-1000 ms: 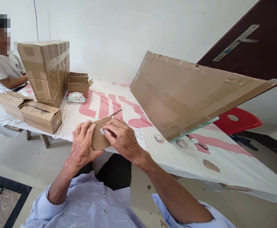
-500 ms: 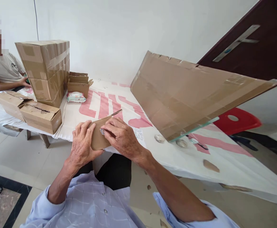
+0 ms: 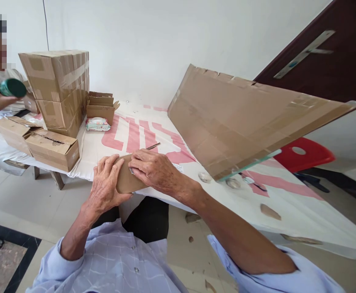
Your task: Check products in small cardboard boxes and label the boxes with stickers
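Note:
My left hand (image 3: 106, 183) is closed on the left side of a small brown cardboard box (image 3: 126, 179), with the thumb along its near edge. A thin flap edge (image 3: 153, 145) juts out at the box's far right. My right hand (image 3: 153, 171) lies over the right part of the box, fingers bent and pinched. At its fingertips shows a small greyish piece (image 3: 131, 171), mostly hidden, too small to name; it touches or nearly touches the box face. Partly behind the right forearm, a sheet with small printed outlines (image 3: 178, 167) lies on the table.
Taped cartons (image 3: 62, 87) stand stacked at the left, with two smaller boxes (image 3: 52, 148) before them. A wipes pack (image 3: 98, 124) lies by an open box (image 3: 100, 106). A large cardboard panel (image 3: 251, 118) leans at the right; tape rolls (image 3: 205, 177) lie near it. A co-worker holds a green jar (image 3: 12, 88).
My right hand has shifted slightly across the box and its fingers have curled further over the small piece. The co-worker has raised a green jar into view at the left.

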The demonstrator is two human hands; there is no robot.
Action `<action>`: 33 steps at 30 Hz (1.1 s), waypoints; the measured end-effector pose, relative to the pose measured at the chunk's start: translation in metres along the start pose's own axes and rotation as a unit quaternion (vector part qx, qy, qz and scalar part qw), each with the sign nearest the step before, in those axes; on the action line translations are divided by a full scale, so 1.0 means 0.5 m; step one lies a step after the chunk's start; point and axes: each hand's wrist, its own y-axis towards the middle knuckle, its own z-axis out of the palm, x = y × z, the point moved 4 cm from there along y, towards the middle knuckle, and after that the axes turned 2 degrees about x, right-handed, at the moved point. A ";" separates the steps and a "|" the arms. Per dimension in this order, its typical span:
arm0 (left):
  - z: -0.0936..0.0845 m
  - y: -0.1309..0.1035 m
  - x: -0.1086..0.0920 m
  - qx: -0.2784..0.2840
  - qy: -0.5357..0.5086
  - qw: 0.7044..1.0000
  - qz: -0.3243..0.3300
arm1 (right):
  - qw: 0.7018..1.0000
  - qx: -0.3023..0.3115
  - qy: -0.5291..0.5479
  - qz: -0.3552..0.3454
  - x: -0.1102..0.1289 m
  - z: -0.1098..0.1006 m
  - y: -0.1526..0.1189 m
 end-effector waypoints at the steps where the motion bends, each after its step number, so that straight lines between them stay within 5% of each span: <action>1: 0.000 0.000 0.000 0.002 -0.002 1.000 -0.001 | 1.000 0.002 0.001 -0.001 0.000 0.000 0.001; 17: 0.000 0.005 -0.002 0.021 -0.006 1.000 -0.005 | 0.998 0.060 -0.027 -0.018 -0.003 0.003 0.018; 33: 0.000 0.002 -0.003 0.020 -0.006 1.000 0.005 | 0.994 0.044 -0.088 -0.047 0.007 0.029 0.006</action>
